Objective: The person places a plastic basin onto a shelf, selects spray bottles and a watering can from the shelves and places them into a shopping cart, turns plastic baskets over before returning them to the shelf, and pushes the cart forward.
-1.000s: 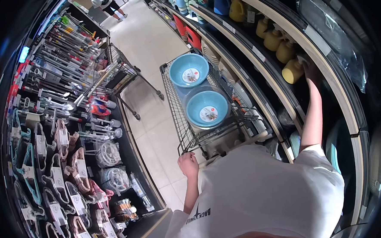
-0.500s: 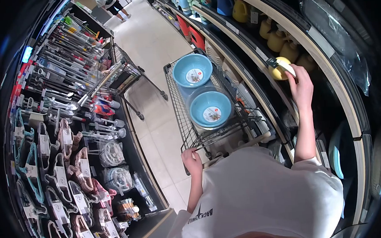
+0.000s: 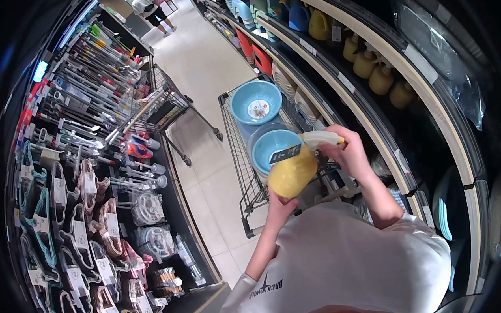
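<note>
A yellow spray bottle (image 3: 293, 176) with a white trigger head and a dark tag is tilted in front of my chest. My right hand (image 3: 349, 154) is closed around its trigger head. Under the bottle's base, my left hand (image 3: 280, 207) supports it with curled fingers, partly hidden by the bottle. Behind the bottle stands a wire shopping cart (image 3: 231, 139) carrying two blue basins, a far one (image 3: 242, 105) and a near one (image 3: 261, 151) partly covered by the bottle.
Similar yellow spray bottles (image 3: 380, 80) and watering cans (image 3: 318, 25) line the right shelf. A second cart (image 3: 168, 107) stands on the left side of the aisle. Hangers (image 3: 79, 233) and long-handled tools (image 3: 87, 68) fill the left rack. A person (image 3: 151, 11) stands far down the aisle.
The spray bottle has come from the right shelf to in front of my chest in my right hand. My left hand has left the cart's handle end and now holds the bottle's base.
</note>
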